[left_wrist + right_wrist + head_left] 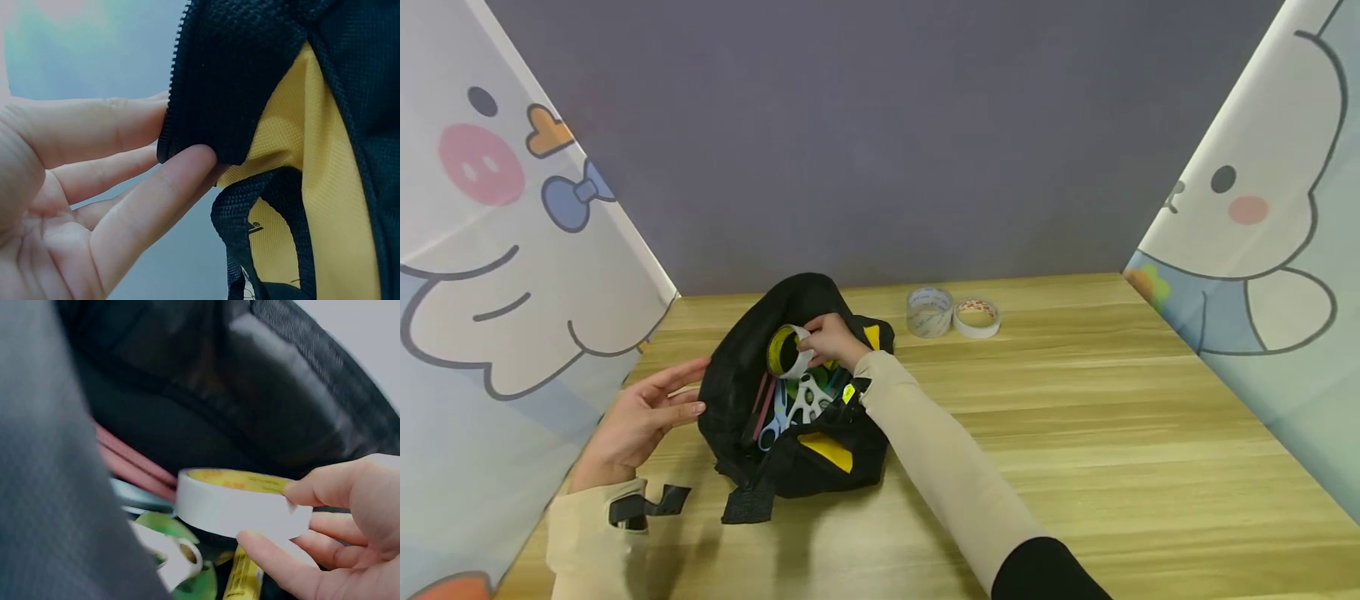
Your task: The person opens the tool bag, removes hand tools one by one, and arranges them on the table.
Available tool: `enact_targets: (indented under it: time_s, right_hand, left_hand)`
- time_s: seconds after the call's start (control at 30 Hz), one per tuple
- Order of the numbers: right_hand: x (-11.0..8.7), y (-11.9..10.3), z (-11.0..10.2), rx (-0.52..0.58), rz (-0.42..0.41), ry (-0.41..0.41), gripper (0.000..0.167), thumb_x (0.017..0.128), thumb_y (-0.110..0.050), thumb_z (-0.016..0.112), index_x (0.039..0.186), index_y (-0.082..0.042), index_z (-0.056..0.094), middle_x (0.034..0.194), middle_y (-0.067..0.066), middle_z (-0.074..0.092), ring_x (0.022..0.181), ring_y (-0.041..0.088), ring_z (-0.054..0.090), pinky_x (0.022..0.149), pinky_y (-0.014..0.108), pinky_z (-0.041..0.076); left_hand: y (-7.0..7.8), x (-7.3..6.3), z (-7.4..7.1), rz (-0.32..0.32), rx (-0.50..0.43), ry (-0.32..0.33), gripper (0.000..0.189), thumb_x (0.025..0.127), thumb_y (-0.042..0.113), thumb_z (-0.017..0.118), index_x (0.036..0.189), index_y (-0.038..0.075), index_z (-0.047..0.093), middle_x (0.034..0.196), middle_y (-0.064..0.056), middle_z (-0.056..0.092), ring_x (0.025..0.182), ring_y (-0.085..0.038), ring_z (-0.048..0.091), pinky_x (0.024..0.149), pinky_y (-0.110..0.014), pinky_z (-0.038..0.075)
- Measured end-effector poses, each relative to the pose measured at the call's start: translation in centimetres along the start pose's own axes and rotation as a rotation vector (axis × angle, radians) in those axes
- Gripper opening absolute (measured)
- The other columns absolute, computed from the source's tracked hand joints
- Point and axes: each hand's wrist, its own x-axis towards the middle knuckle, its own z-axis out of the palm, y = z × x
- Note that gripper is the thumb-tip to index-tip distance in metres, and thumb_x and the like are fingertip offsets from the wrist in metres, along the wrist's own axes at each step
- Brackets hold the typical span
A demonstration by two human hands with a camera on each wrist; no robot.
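A black bag with yellow lining stands open on the table. My left hand is at its left side; in the left wrist view the thumb and fingers pinch the zippered edge. My right hand reaches inside and pinches a roll of white tape with a yellow inner core, tilted in the bag's mouth. Below the roll lie blue-handled scissors, a white piece with holes, reddish strips, something green and a yellow tube-like item.
Behind and to the right of the bag, a wide clear tape roll stands beside a narrower white tape roll on the wooden table. A grey panel rises at the back, with cartoon-printed sheets on both sides.
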Motion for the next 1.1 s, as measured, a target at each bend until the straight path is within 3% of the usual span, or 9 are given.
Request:
enact_targets:
  time_s: [0.03, 0.1, 0.3, 0.53, 0.8, 0.93, 1.1]
  right_hand:
    - [-1.5, -1.2, -0.1, -0.012, -0.012, -0.025, 0.048, 0.093, 0.008, 0.06, 0.139, 0.013, 0.047, 0.127, 0.028, 0.057, 0.102, 0.047, 0.064, 0.086, 0.049, 0.056]
    - [-2.3, -2.1, -0.2, -0.065, -0.028, -0.042, 0.046, 0.094, 0.006, 0.059, 0.139, 0.012, 0.049, 0.127, 0.026, 0.058, 0.099, 0.042, 0.067, 0.084, 0.046, 0.057]
    - [-0.7, -1.4, -0.7, -0.149, -0.037, -0.068, 0.04, 0.093, 0.004, 0.059, 0.134, 0.007, 0.058, 0.119, 0.019, 0.064, 0.082, 0.029, 0.072, 0.073, 0.036, 0.06]
    - [-1.0, -2.6, -1.5, -0.215, -0.038, -0.133, 0.039, 0.092, 0.0, 0.066, 0.13, 0.007, 0.061, 0.118, 0.021, 0.065, 0.083, 0.032, 0.071, 0.077, 0.044, 0.059]
    - [-1.9, -4.0, -2.5, -0.262, -0.047, -0.197, 0.039, 0.092, -0.001, 0.066, 0.13, 0.007, 0.062, 0.122, 0.02, 0.064, 0.091, 0.032, 0.071, 0.069, 0.038, 0.061]
    - [-2.6, -4.9, -3.1, -0.302, -0.081, -0.223, 0.039, 0.092, -0.002, 0.067, 0.13, 0.006, 0.062, 0.12, 0.019, 0.066, 0.086, 0.029, 0.071, 0.065, 0.033, 0.06]
    - [-3.5, -5.8, -4.6, -0.247, -0.118, -0.229, 0.04, 0.092, -0.001, 0.066, 0.132, 0.005, 0.061, 0.112, 0.017, 0.068, 0.074, 0.024, 0.07, 0.072, 0.041, 0.06]
  left_hand:
    - [0.0, 0.0, 0.0, -0.002, 0.002, 0.003, 0.059, 0.093, -0.019, 0.053, 0.145, 0.009, 0.053, 0.134, 0.007, 0.059, 0.113, -0.01, 0.062, 0.086, -0.023, 0.054]
    - [0.0, 0.1, 0.0, -0.009, 0.004, 0.013, 0.058, 0.094, -0.018, 0.054, 0.145, 0.009, 0.053, 0.134, 0.007, 0.059, 0.113, -0.01, 0.062, 0.086, -0.023, 0.054]
    - [0.2, 0.4, 0.0, -0.032, 0.01, 0.025, 0.058, 0.094, -0.016, 0.056, 0.147, 0.007, 0.05, 0.134, 0.008, 0.059, 0.114, -0.009, 0.061, 0.087, -0.023, 0.054]
    - [0.0, 0.4, 0.1, -0.021, 0.008, 0.003, 0.059, 0.094, -0.017, 0.054, 0.147, 0.008, 0.05, 0.135, 0.007, 0.058, 0.115, -0.009, 0.061, 0.087, -0.023, 0.054]
    - [-0.2, 0.0, 0.0, -0.013, -0.007, -0.013, 0.059, 0.094, -0.018, 0.052, 0.147, 0.008, 0.05, 0.135, 0.007, 0.058, 0.112, -0.01, 0.062, 0.087, -0.023, 0.054]
    - [-0.2, 0.0, 0.0, -0.004, 0.002, -0.016, 0.059, 0.094, -0.019, 0.052, 0.147, 0.008, 0.05, 0.136, 0.007, 0.058, 0.113, -0.01, 0.061, 0.087, -0.023, 0.054]
    - [-0.2, 0.1, 0.2, -0.018, 0.008, -0.006, 0.059, 0.094, -0.018, 0.053, 0.147, 0.009, 0.051, 0.135, 0.008, 0.058, 0.114, -0.009, 0.061, 0.087, -0.023, 0.054]
